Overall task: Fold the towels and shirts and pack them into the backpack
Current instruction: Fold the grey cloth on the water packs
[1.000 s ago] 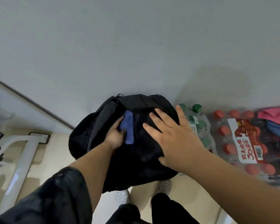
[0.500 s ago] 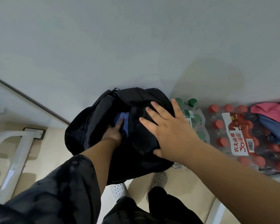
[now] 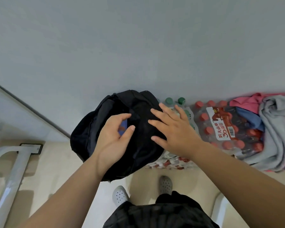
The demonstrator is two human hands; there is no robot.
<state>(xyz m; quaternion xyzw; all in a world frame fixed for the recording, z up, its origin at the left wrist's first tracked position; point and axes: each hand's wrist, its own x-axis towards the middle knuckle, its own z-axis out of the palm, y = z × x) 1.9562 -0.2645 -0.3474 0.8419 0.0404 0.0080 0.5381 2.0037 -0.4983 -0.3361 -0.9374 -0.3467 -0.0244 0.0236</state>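
Head camera looks down at the left hand (image 3: 115, 134), which floats just over the open top of the black backpack (image 3: 87, 132). Its fingers are bent a little, with a gap between thumb and fingers, and it seems to hold nothing. Through that gap you can see a small bit of blue cloth (image 3: 123, 127) down in the bag; the rest is hidden by the hand and the dark inside. The right hand (image 3: 171, 129) lies flat on the top of the backpack with its fingers spread wide, pressing and not grabbing. The backpack stands against the gray wall (image 3: 138, 46), and the left arm covers its lower part. Just beside it on the right is a pack of bottles with red caps (image 3: 224, 129), and two green caps (image 3: 169, 100) peek out behind the right hand. Past the bottles is a pile of pink, blue and gray clothes (image 3: 276, 129), cut off by the picture edge. Two white shoes (image 3: 120, 194) show on the floor below.
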